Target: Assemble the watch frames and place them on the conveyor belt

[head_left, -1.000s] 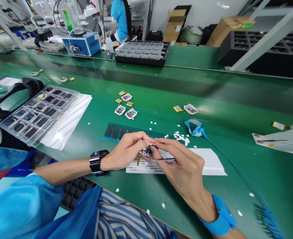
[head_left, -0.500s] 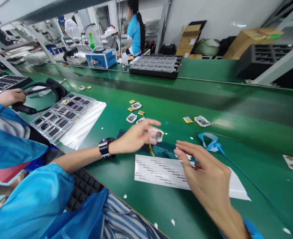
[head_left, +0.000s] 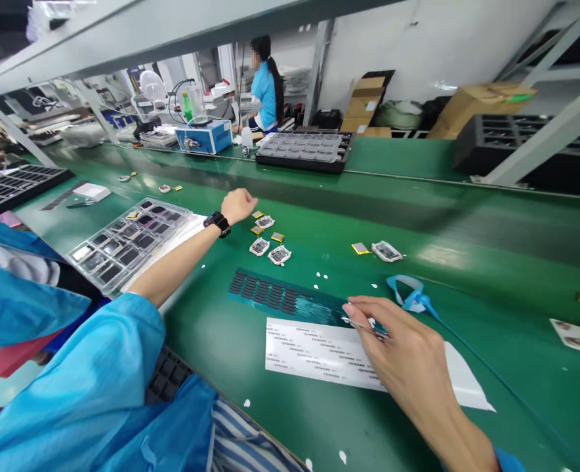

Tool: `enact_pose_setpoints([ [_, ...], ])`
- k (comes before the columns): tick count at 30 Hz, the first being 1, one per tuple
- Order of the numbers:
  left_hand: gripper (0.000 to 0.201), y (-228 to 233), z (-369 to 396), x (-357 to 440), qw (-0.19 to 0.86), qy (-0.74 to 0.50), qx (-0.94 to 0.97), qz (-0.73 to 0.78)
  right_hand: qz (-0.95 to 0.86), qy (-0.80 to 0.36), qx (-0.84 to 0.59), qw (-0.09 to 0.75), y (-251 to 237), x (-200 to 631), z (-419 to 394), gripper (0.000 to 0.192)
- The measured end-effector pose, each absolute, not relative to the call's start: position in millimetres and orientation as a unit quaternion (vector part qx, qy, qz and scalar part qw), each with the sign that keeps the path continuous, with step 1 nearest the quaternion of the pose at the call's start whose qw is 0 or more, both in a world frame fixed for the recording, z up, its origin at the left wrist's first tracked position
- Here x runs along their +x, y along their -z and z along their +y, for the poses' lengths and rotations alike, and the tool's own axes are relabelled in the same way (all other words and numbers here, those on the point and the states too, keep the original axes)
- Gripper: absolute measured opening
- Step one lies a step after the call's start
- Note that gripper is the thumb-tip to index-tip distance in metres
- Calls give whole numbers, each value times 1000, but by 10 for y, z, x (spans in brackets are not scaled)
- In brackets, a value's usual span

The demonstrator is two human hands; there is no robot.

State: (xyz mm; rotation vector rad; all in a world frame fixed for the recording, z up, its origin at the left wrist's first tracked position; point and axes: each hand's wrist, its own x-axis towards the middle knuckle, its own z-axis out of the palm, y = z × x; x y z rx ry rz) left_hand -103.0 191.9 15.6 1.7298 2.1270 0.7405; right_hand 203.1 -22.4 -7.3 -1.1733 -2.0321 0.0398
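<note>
The left hand (head_left: 238, 204) is stretched far out over the green counter (head_left: 467, 262), loosely curled with its back to the camera, just left of the cluster of small white-framed circuit modules (head_left: 269, 239) with yellow tabs; whether anything is held inside it cannot be told. A black wristwatch (head_left: 218, 223) is worn on that wrist. The right hand (head_left: 403, 354) is kept near, fingers pinched on thin silver tweezers (head_left: 363, 326), whose tips lie over the white sheet of printed labels (head_left: 319, 351). Just beyond that sheet lies a dark teal strip of small black pads (head_left: 275, 295). A clear plastic tray of dark square parts (head_left: 123, 239) is seen to the left, and a blue wrist strap (head_left: 411, 293) to the right, with a lone module (head_left: 387, 250) beyond it.

The step in hand is judged to be an exchange at the module cluster, one piece being set down or taken up. The next move is judged to call for a clean pinch on a single module's edge without its neighbours being disturbed, and for the tweezers to be held steady over the labels.
</note>
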Motion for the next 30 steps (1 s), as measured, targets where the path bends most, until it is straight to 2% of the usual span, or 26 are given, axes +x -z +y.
enact_pose_setpoints([
  [3,31,-102,1856,-945,180,-206,618,737,-802,-8,-458,384,86,2038,-222,28],
  [7,32,-86,1848,-877,224,-195,621,726,-802,-2,-449,394,120,2032,-212,27],
  [17,40,-348,1608,-688,327,-377,581,643,-790,-13,-459,406,102,2065,-207,23],
  [20,42,-472,1288,-585,396,-415,564,594,-779,-33,-461,424,43,2044,-239,20],
  [22,35,-519,1019,-499,458,-429,546,555,-773,-43,-463,433,0,2027,-264,19],
  [24,21,-524,747,-402,621,-443,462,453,-764,-54,-467,442,-33,2010,-286,17],
  [26,12,-491,505,-303,718,-402,413,390,-750,-72,-478,451,-49,1991,-305,15],
  [30,19,-380,173,-152,747,-313,429,401,-716,-132,-503,466,-44,1940,-340,12],
])
